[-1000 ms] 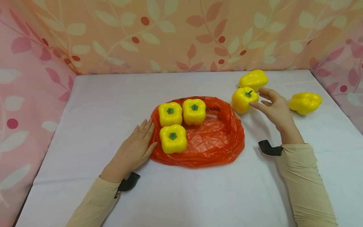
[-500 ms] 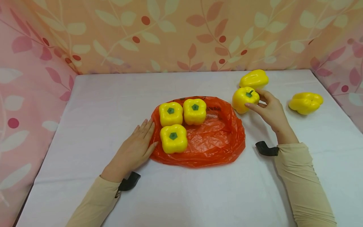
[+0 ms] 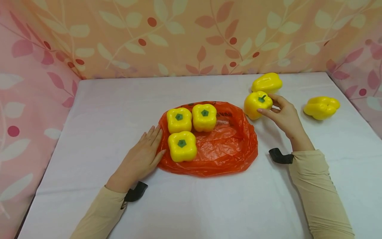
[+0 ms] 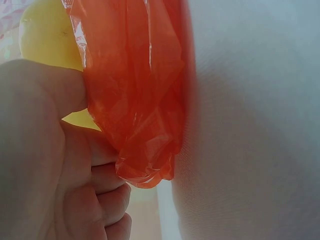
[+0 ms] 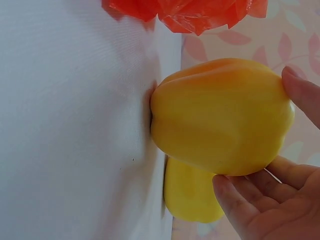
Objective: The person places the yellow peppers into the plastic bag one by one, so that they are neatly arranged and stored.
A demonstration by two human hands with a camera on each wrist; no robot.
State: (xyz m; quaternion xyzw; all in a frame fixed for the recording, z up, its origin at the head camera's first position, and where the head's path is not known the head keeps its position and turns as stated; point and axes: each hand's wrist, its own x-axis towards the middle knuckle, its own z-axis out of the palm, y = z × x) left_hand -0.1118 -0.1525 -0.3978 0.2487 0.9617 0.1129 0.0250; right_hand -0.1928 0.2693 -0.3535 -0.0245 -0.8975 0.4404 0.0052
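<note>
Left sleeve: beige [image 3: 98, 215], with a black wrist mount [image 3: 135, 192] at its cuff.
Left hand: the left hand [image 3: 138, 152] lies with fingers extended against the bag's left rim, thumb apart from them; its grip is loose, touching the plastic rather than clasping a pepper.
Bag: a red plastic bag [image 3: 223, 146], mouth up and spread wide on the white table [image 3: 191, 205], its rim crumpled; dark print on the inner back wall is only partly legible.
Bag, left side: three yellow peppers stand with their green caps up, the back-left pepper [image 3: 179, 125], the front pepper [image 3: 182, 152] nearer the wearer, and the back-middle pepper [image 3: 204, 122] to the right.
Bag, right side: bare red plastic, creased.
Held pepper: just beyond the bag's right rim, the stalked pepper [image 3: 253, 107] is outside the bag, stem end up, its base at the table surface.
Rear pepper: a yellow pepper [image 3: 266, 83] lies on its side behind the stalked one; whether they touch cannot be told.
Right hand: the right hand [image 3: 283, 116] has its grip on the stalked pepper, pinched between thumb and fingers.
Far-right pepper: another yellow pepper [image 3: 321, 108] lies on its side, apart from the others.
</note>
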